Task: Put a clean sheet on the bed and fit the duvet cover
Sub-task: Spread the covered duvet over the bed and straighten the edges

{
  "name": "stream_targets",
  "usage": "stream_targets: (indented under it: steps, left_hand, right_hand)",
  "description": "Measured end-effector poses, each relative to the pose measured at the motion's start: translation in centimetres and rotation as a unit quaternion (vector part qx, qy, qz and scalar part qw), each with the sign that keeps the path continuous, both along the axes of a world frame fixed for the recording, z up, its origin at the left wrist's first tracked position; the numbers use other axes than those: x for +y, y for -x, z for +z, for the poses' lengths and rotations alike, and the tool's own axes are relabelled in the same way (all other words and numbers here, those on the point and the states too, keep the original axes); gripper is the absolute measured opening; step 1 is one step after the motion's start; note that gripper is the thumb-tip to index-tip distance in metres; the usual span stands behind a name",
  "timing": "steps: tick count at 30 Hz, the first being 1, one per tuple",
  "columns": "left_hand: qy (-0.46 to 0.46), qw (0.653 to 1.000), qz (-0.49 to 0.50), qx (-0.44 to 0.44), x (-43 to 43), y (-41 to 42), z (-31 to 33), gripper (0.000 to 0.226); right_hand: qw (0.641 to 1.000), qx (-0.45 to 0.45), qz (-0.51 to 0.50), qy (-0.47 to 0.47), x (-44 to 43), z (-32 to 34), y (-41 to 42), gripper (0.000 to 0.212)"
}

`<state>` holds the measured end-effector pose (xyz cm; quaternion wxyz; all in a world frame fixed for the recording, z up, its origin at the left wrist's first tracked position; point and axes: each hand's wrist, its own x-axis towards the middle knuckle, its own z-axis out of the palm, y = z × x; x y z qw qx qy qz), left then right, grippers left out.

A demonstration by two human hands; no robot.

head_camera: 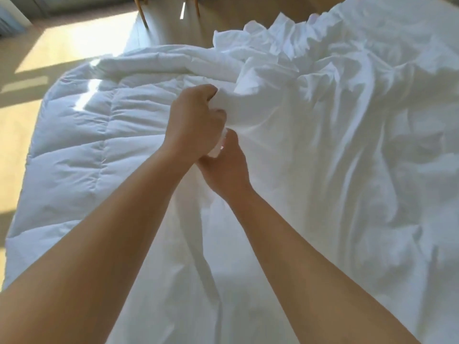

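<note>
Both bare arms reach forward over the bed, side by side, and the two hands meet near the middle of it.

The left hand (196, 120) is a bit farther out and higher. Its back faces up and its wrist bends down a little. Its fingers (211, 91) are curled tight into a fist around a bunch of the white duvet cover (335, 135).

The right hand (226, 167) sits just under and behind the left hand, touching it. Its thumb side points up. Its fingers are tucked in and pinch a small fold of the same white cloth. The fingertips are mostly hidden behind the left hand and the cloth.

The duvet cover is thin and very wrinkly. It lies over the right side of the bed and runs down toward the near edge, between the arms. At the far edge it is all bunched up in ruffles.

The duvet (82, 135) is puffy, with stitched squares. It lies on the left side of the bed, and it hangs over the left edge. Its far edge is rolled up in a thick fold. The cover's edge lies on top of the duvet right where the hands are holding.

Past the bed there is a light wooden floor (62, 43) with bright sun on it. Two wooden chair legs (142, 11) stand near the far edge.
</note>
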<state>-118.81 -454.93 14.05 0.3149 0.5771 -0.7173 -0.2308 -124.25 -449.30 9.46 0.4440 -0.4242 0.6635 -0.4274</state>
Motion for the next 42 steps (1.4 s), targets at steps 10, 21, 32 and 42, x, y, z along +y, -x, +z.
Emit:
stream_targets:
  steps: [10, 21, 32, 42]
  left_hand:
    - [-0.197, 0.954, 0.13, -0.185, -1.1, -19.6, -7.1, 0.054]
    - [-0.489, 0.75, 0.276, 0.348, 16.9, -24.5, -21.4, 0.043]
    - [-0.665, 0.565, -0.032, 0.487, 27.1, -28.9, -17.4, 0.071]
    - [-0.477, 0.555, 0.169, 0.66, 30.5, -31.9, -17.5, 0.039]
  right_hand:
    - [0.939, 0.033, 0.318, -0.124, 3.7, -6.6, -11.9, 0.071]
    - [0.876, 0.361, 0.248, -0.2, 20.9, -11.8, -17.9, 0.018]
    - [0.957, -0.087, -0.245, -0.13, 20.3, -9.4, -16.1, 0.029]
    - [0.89, 0.335, 0.26, -0.167, 27.7, -11.7, -20.2, 0.011]
